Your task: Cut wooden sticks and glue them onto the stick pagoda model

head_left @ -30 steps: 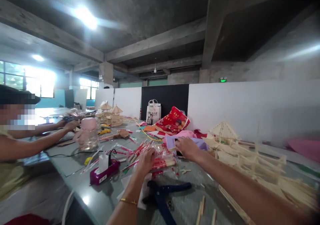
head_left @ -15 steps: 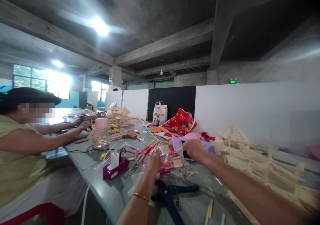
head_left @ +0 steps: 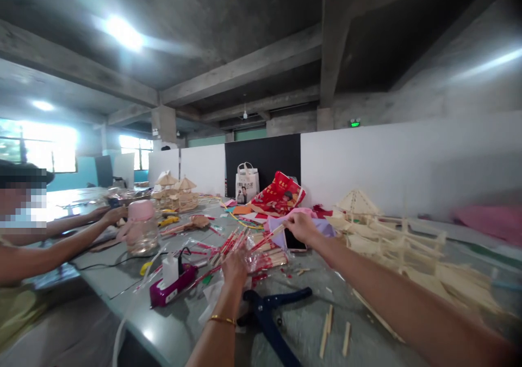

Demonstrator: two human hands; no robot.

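Note:
My right hand point(head_left: 300, 227) is closed on the pale end of a wooden chopstick point(head_left: 278, 229), whose red-patterned wrapper slants down toward my left hand. My left hand point(head_left: 235, 267) is closed on crinkled clear plastic wrapping point(head_left: 247, 252) among the sticks; its fingertips are partly hidden. Several red-wrapped chopsticks point(head_left: 271, 259) lie just beyond it. Beneath my right hand is a dark-screened phone point(head_left: 294, 242) beside purple cloth. Nearest my wrists on the table lies a dark blue cutter point(head_left: 265, 313) with its handles spread.
A purple power strip point(head_left: 173, 286) with a white plug stands on the left, near a pink-lidded bottle point(head_left: 141, 228). Pale wooden stick models point(head_left: 391, 236) spread along the right. Loose stick pieces point(head_left: 326, 329) lie in front. A co-worker's arm point(head_left: 69, 247) reaches in from the left.
The view has turned right, so the surroundings shift left. My right hand has risen slightly from the phone, and more of the chopstick's pale end shows. My left hand stays at the plastic.

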